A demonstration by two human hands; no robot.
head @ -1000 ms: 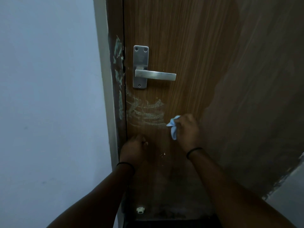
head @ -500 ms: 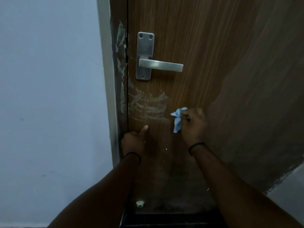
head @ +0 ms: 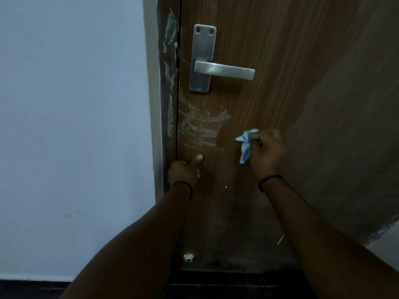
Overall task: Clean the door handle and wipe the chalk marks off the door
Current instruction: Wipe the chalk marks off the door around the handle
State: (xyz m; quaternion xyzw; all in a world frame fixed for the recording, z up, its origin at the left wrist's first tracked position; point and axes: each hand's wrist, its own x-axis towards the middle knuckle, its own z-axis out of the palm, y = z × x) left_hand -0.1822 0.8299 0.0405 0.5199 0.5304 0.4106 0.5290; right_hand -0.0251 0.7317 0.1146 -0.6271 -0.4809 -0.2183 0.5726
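Note:
A brown wooden door fills the view. Its silver lever handle sits on a metal backplate near the left edge. Pale chalk marks smear the wood below the handle. More greenish chalk runs down the dark frame strip. My right hand presses against the door just right of the marks, shut on a crumpled light blue cloth. My left hand is a loose fist at the door's left edge below the marks, thumb pointing up, holding nothing.
A pale blue wall stands to the left of the door frame. A small white door stopper sticks out low on the door. Dark floor lies along the bottom. A strip of pale wall shows at the lower right.
My right hand with the cloth has shifted slightly right and up along the door. My left thumb came up off the fist. The view tilted down, so the handle sits higher.

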